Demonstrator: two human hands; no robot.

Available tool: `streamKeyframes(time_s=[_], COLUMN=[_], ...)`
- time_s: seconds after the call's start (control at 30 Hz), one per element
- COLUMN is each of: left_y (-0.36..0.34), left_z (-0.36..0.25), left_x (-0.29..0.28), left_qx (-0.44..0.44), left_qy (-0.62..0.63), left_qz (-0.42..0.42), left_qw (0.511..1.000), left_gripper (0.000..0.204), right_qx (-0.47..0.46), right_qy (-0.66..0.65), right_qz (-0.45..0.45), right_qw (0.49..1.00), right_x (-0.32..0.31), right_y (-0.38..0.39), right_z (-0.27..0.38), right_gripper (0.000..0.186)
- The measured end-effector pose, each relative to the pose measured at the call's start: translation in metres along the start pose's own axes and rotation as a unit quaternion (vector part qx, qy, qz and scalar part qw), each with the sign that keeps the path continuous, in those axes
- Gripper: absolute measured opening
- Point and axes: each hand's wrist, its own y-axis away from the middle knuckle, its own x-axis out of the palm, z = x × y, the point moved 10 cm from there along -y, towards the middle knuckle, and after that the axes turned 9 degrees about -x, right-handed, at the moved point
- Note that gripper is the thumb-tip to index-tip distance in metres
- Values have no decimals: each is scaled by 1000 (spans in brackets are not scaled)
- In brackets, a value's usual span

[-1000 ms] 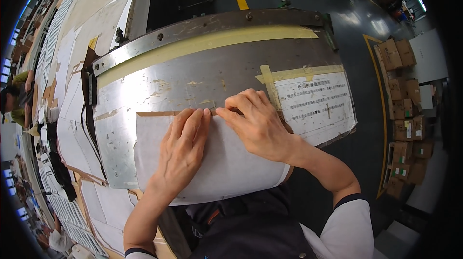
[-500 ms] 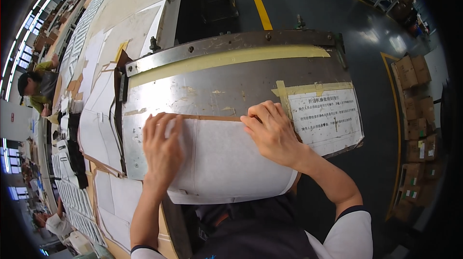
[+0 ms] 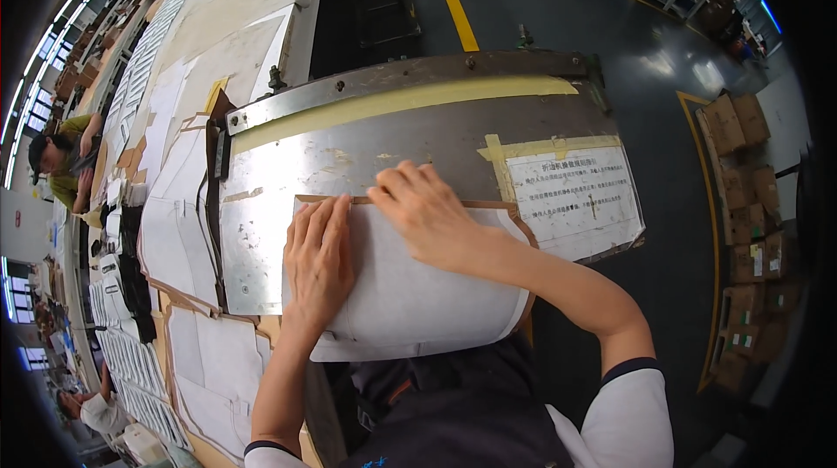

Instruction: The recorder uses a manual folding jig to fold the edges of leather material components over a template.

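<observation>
A white-backed panel [image 3: 436,293] with a narrow brown edge lies on the metal plate [image 3: 401,132] in front of me; its near side curves down over the plate's front edge. My left hand [image 3: 320,263] rests on the panel's left part, fingers stretched out flat and reaching to the brown far edge. My right hand [image 3: 420,213] is at the middle of that far edge, just right of the left hand. Its fingers are bent and drawn together on the brown strip; the thumb is partly hidden.
A metal bar with bolts [image 3: 349,86] and yellow tape cross the plate's far side. A printed sheet [image 3: 571,202] is taped on its right. More white panels [image 3: 209,372] lie on the table at left. Several co-workers [image 3: 70,158] are along the far left; cartons [image 3: 741,206] stand at right.
My right hand has slid left along the brown edge, toward my left hand. The left hand has shifted slightly right and lies flatter on the panel.
</observation>
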Motion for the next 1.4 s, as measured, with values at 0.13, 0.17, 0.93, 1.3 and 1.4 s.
streamKeyframes(time_s=[0.13, 0.17, 0.93, 1.3, 1.4], left_y=[0, 2, 21, 134, 147], left_z=[-3, -2, 43, 11, 12], left_x=[-1, -2, -26, -66, -65], left_qx=[20, 15, -74, -176, -206], left_qy=[-59, -73, -58, -54, -3], left_qz=[-12, -3, -28, -116, -118], left_qw=[998, 997, 995, 976, 971], left_gripper=[50, 49, 43, 42, 40], right_qx=[-11, -32, 434, 129, 32], right_qy=[59, 118, -359, 40, 86], right_qz=[1, -3, -303, 42, -99], right_qw=[998, 993, 769, 990, 991], right_x=[22, 20, -78, -118, -91], right_y=[-16, -16, 225, -103, -100], right_z=[25, 33, 43, -130, -102], right_gripper=[36, 36, 22, 34, 33])
